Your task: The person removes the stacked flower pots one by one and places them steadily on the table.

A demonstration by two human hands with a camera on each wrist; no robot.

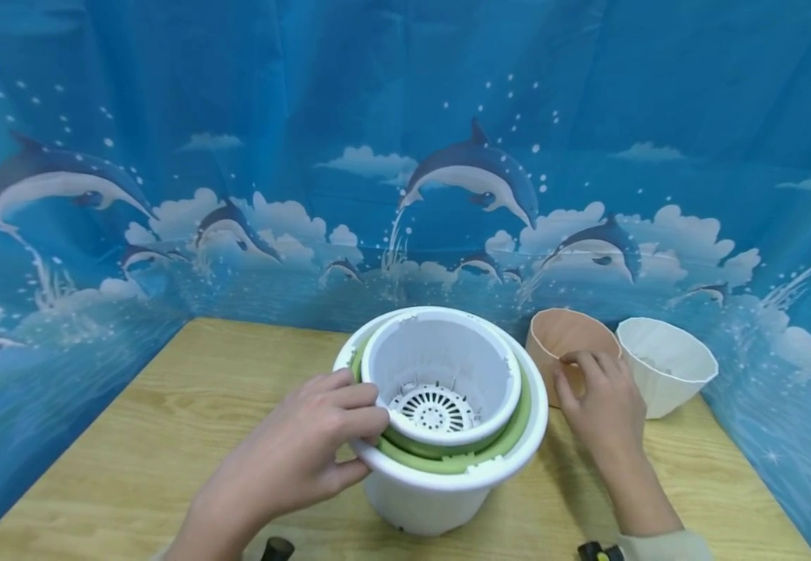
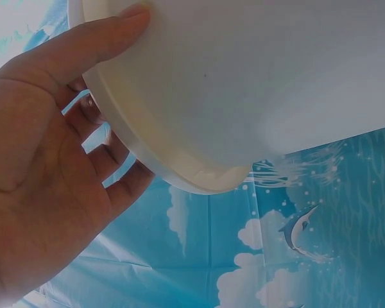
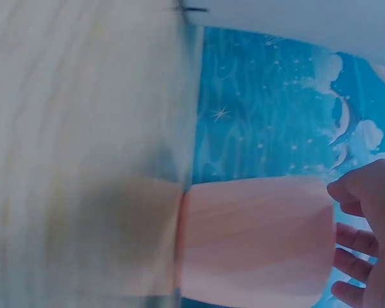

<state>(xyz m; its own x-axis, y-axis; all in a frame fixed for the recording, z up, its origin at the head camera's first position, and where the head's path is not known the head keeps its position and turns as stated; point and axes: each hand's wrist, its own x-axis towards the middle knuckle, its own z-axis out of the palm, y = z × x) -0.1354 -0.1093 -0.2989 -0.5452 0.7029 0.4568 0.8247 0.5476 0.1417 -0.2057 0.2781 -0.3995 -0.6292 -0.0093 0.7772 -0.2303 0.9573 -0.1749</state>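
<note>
from its left edge the wooden table (image 1: 160,405) runs wide to the left hand (image 1: 300,440), whose thumb and bent fingers grip the left rim of the outer white pot (image 1: 422,502); a green pot (image 1: 527,409) and an inner pot (image 1: 440,343) nest inside, rims stepped. just right, near the back edge, stands the orange pot (image 1: 565,329), with the right hand (image 1: 604,397) at its near rim, fingers part bent; i cannot tell whether they pinch it. close beside it, a faceted white pot (image 1: 664,393) nears the table's right edge.
</note>
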